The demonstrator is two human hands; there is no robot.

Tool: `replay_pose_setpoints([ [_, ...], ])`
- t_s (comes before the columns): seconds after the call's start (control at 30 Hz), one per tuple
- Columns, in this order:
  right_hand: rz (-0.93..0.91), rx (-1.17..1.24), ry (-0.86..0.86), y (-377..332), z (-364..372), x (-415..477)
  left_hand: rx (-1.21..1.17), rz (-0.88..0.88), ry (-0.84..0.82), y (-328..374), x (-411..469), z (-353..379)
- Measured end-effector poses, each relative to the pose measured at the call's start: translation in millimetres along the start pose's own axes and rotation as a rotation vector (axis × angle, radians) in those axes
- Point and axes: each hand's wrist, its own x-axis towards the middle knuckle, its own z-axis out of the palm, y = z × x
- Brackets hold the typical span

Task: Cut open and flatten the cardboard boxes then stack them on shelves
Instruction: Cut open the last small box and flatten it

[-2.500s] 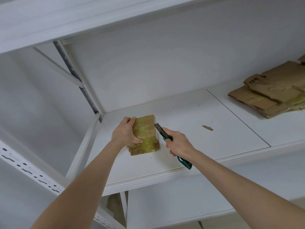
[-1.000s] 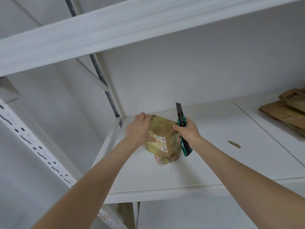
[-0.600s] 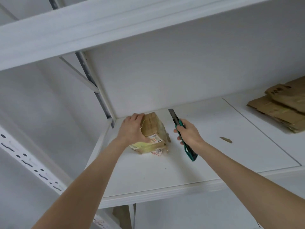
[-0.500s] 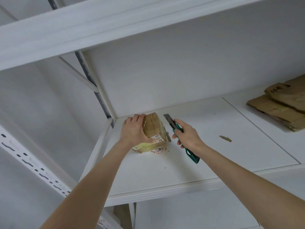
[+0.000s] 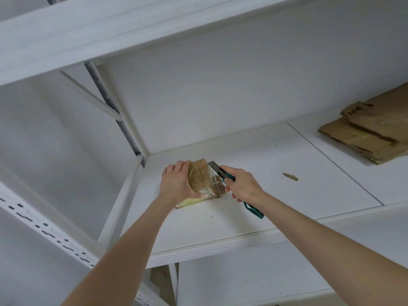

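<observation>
Cardboard box (image 5: 199,178) is a small taped-up one, sitting toward the back left corner of the white shelf (image 5: 265,206) and not flattened yet. Size-wise, that shelf board is the big thing here, with another shelf beam (image 5: 110,29) running overhead and a slotted upright (image 5: 44,228) down on the left. Way over on the right of the same shelf there's a pile of flattened cardboard (image 5: 371,133), well apart from the box. Left hand (image 5: 176,184) is wrapped over the box's left side, thumb across the near face by the label, pinning it down. Right hand (image 5: 242,185) is closed around a teal utility knife (image 5: 255,212), and the blade (image 5: 216,167) is out, with its tip right at the box's top far edge. Tiny cardboard scrap (image 5: 290,176) lies on the shelf off to the right of the hands.
</observation>
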Motion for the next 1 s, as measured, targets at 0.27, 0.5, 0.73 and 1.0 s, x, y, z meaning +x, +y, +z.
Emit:
replay_pose_setpoints([
  [0.27, -0.015, 0.030, -0.054, -1, -2, -1, 0.001, -0.016, 0.010, 1, -1, 2],
  [0.5, -0.003, 0.083, -0.104, 4, -5, -6, 0.032, -0.014, -0.002, 6, -1, 3],
  [0.73, 0.000, 0.078, -0.107, 9, 1, -14, 0.034, -0.007, -0.008, 9, -2, 3],
  [1.0, 0.001, 0.033, -0.097, 10, 3, -24, 0.034, -0.007, -0.032, 10, 0, 1],
])
